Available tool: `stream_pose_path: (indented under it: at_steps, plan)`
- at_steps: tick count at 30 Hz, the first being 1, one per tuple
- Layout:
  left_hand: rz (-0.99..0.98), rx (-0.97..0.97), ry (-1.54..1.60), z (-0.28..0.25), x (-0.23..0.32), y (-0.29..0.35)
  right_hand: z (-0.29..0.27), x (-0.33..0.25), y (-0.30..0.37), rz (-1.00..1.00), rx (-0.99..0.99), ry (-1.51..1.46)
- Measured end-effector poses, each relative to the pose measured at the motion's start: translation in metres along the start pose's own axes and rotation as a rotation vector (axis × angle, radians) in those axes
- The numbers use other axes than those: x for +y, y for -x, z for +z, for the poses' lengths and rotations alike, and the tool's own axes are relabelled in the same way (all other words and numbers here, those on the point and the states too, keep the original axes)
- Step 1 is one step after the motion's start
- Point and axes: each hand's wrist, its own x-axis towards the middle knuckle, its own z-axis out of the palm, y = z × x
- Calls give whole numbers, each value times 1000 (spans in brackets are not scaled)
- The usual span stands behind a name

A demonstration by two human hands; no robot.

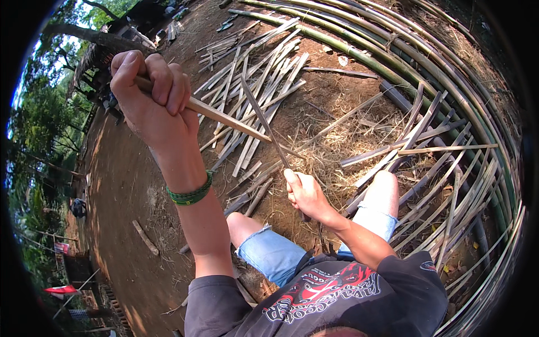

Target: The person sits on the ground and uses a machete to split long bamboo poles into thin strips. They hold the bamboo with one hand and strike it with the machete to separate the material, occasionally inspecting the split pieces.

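Note:
My left hand (154, 95), raised at the upper left, is closed around one end of a pale split bamboo stick (224, 119). The stick slants down to the right, and its far end narrows to a thin tip. In front of my knees, my right hand (307, 194) grips a long knife (258, 109) by its handle, whose butt shows below the fist. The dark blade points up and to the left, crossing the stick near its thin end. Whether the edge bites into the stick, I cannot tell.
A loose pile of split bamboo strips (269, 84) lies ahead on the brown soil. Curly shavings (342, 135) cover the ground before my knees. Long green bamboo poles (359, 53) curve along the right, with more strips (449, 208) beside my right leg.

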Motion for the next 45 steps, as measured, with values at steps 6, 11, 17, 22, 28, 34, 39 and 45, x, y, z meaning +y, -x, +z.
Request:
stream_pose_path:
  at_steps: [6,11,17,22,28,34,39,45]
  plan:
    - [81,68,-18,6,2,22,17,-24,18,-246,36,76]
    - [154,174,-96,13,7,29,12,-18,22,-99,43,63]
    - [176,212,-114,18,8,34,15,9,19,-138,39,35]
    - [198,174,-125,17,9,42,22,-31,35,-149,54,-35]
    - [198,194,-96,10,7,37,7,34,11,-236,139,217]
    - [193,150,-115,12,17,46,15,-1,31,-179,81,142]
    - [223,156,-187,8,16,43,-19,133,-17,163,137,266]
    - [187,207,-77,7,13,40,1,85,-3,-187,148,190]
